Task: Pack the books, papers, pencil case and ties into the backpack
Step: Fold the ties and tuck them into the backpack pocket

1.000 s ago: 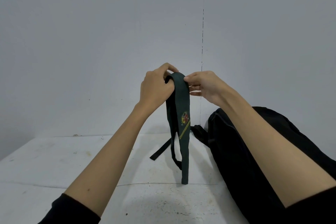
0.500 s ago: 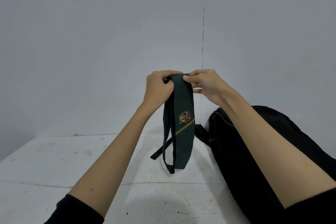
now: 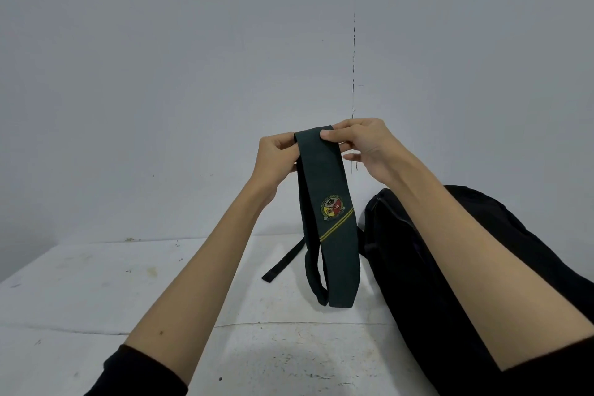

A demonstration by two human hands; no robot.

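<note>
A dark green tie [image 3: 328, 219] with a crest and yellow diagonal stripes hangs folded in front of me, its lower fold just above the white table [image 3: 96, 292]. My left hand [image 3: 276, 157] grips the tie's top left edge, and my right hand [image 3: 363, 145] pinches its top right edge. The black backpack [image 3: 427, 267] lies on the table to the right, partly behind my right forearm. Books, papers and a pencil case are not in view.
A black backpack strap [image 3: 283, 262] trails left across the table behind the tie. A plain grey wall [image 3: 160, 74] stands close behind the table's far edge.
The tie has been folded shorter, so its hanging end has risen off the table. It has also turned so the crest side faces me flat. Both hands stayed at about the same height.
</note>
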